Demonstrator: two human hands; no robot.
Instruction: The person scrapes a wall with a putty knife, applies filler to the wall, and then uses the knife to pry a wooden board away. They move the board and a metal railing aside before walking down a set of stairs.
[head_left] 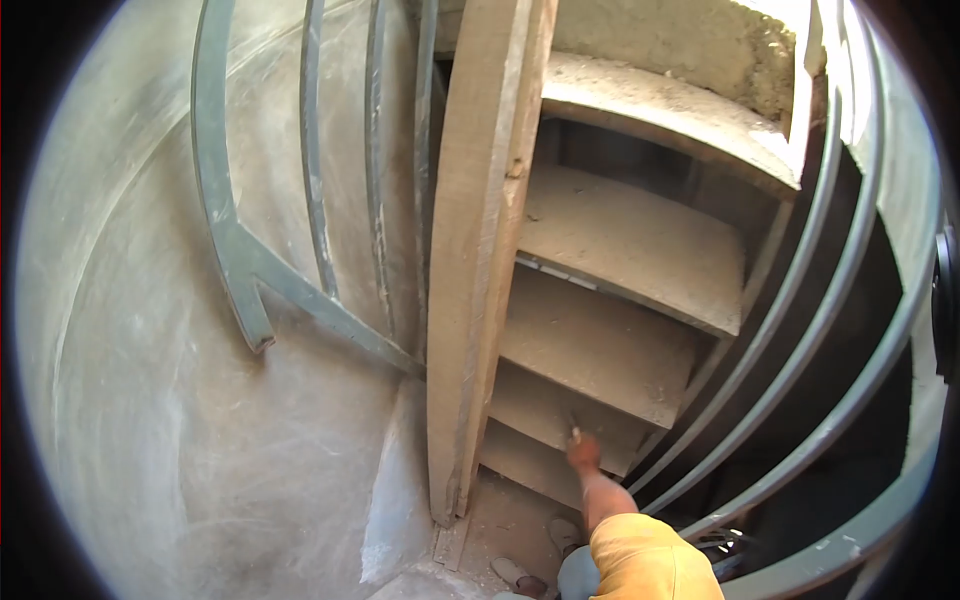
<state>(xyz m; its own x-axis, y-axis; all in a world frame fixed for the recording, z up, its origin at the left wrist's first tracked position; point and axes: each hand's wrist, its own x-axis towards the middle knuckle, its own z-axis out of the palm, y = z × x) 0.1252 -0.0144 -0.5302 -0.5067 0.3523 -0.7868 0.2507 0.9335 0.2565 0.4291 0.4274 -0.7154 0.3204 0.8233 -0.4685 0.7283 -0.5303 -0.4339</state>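
Note:
My right hand (583, 452) reaches forward and down from a yellow sleeve (655, 560). Its fingers are closed around a small, thin, light-coloured stick-like object (576, 433), too small in view to name more exactly. The object points at one of the lower dusty stair treads (545, 408), and the hand overlaps that tread's front edge in this view. Further treads (605, 335) rise above it towards the top of the picture. My left hand is out of the picture.
A thick wooden post (480, 250) stands left of the stairs. Curved metal rails (830, 370) run along the right, close to my arm. A grey metal railing (315, 300) fronts the plastered wall (250, 440) on the left. My shoes (520, 578) stand at the stair foot.

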